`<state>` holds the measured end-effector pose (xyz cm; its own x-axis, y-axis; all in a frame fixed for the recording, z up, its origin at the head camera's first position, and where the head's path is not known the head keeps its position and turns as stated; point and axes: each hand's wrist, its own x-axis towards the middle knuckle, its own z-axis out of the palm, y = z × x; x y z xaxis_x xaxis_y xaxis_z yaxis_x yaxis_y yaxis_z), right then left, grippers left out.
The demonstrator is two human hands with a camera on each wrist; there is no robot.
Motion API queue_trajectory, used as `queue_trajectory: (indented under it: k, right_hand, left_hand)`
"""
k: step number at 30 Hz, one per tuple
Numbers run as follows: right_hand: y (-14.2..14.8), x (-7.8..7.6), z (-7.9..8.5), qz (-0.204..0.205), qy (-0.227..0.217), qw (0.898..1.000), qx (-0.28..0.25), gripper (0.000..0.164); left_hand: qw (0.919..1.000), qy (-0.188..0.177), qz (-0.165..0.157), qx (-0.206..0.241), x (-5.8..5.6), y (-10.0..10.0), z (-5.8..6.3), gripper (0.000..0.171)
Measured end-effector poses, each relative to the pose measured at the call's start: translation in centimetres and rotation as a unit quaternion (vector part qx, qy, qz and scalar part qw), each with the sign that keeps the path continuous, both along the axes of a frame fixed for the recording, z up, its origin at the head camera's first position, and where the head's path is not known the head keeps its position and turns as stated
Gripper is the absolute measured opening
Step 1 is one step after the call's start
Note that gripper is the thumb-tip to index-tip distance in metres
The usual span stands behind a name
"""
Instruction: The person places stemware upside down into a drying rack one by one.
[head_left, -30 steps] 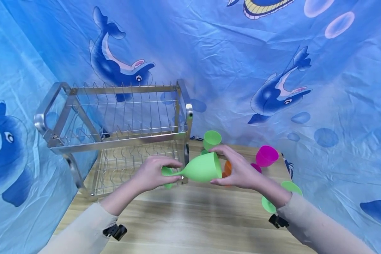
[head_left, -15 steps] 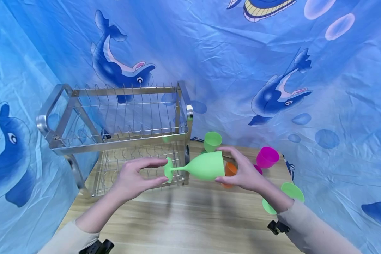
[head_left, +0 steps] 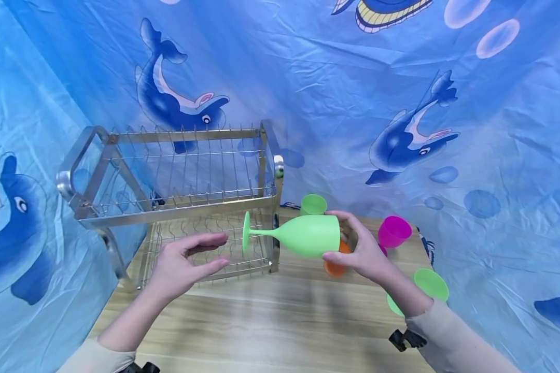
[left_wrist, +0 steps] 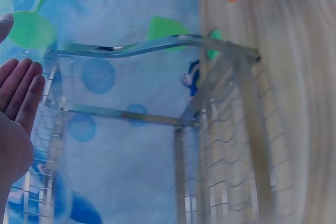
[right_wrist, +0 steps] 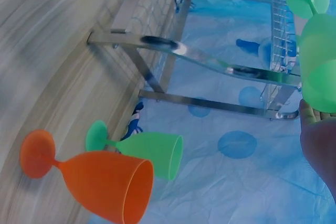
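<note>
My right hand (head_left: 359, 251) pinches a light green plastic goblet (head_left: 305, 236) at its rim, thumb on the near side and fingers on the far side. The goblet lies sideways in the air, its foot pointing left. A short gap separates that foot from my left hand (head_left: 179, 267), whose fingers and thumb are spread apart and hold nothing. From the left wrist, the goblet's round foot (left_wrist: 31, 29) shows beyond the fingertips. The right wrist view has the held goblet (right_wrist: 317, 40) at its right edge, above the hand.
A two-tier metal dish rack (head_left: 182, 211) stands left on the wooden table (head_left: 261, 321). An orange goblet (right_wrist: 105, 182) and another green goblet (right_wrist: 152, 148) stand upright right of it. A magenta goblet (head_left: 394, 231) and a further green one (head_left: 431, 284) are farther right.
My left hand has let go of the goblet's stem and foot and drawn back left. The goblet, still in my right hand, has levelled out and shifted slightly right and up.
</note>
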<state>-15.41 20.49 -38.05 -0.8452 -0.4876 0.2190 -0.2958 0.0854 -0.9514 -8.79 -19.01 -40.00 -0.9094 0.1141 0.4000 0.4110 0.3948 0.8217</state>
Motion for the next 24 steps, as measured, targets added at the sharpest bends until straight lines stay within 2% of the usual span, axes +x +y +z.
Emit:
queue_trajectory:
  k: [3, 6, 9, 12, 15, 19, 24]
  right_hand:
    - [-0.2, 0.2, 0.0, 0.005, -0.012, 0.999, -0.037, 0.08]
    - [-0.5, 0.3, -0.3, 0.005, -0.013, 0.998, -0.059, 0.079]
    - [-1.1, 0.6, -0.5, 0.003, -0.014, 0.997, -0.075, 0.079]
    - [-1.7, 1.0, -0.8, 0.0, -0.023, 0.995, -0.094, 0.08]
    - [-2.3, 1.5, -1.2, 0.002, -0.034, 0.993, -0.111, 0.081]
    - [-2.8, 1.9, -1.7, 0.003, -0.052, 0.992, -0.119, 0.083]
    - [-3.6, 2.4, -2.1, -0.007, -0.067, 0.99, -0.123, 0.083]
  left_hand:
    - [0.9992, -0.022, -0.012, 0.032, 0.0, 0.6, -1.5, 0.046]
    - [0.9953, -0.048, -0.03, 0.079, -0.1, 2.0, -3.1, 0.046]
    - [0.9881, -0.073, -0.053, 0.124, -0.3, 4.1, -4.3, 0.05]
    - [0.9773, -0.082, -0.085, 0.176, -0.6, 6.3, -4.9, 0.055]
    - [0.9588, -0.095, -0.111, 0.244, -1.0, 8.2, -4.7, 0.06]
    - [0.9299, -0.11, -0.123, 0.329, -1.6, 10.0, -3.8, 0.068]
    - [0.8977, -0.093, -0.157, 0.401, -2.8, 11.3, -2.9, 0.068]
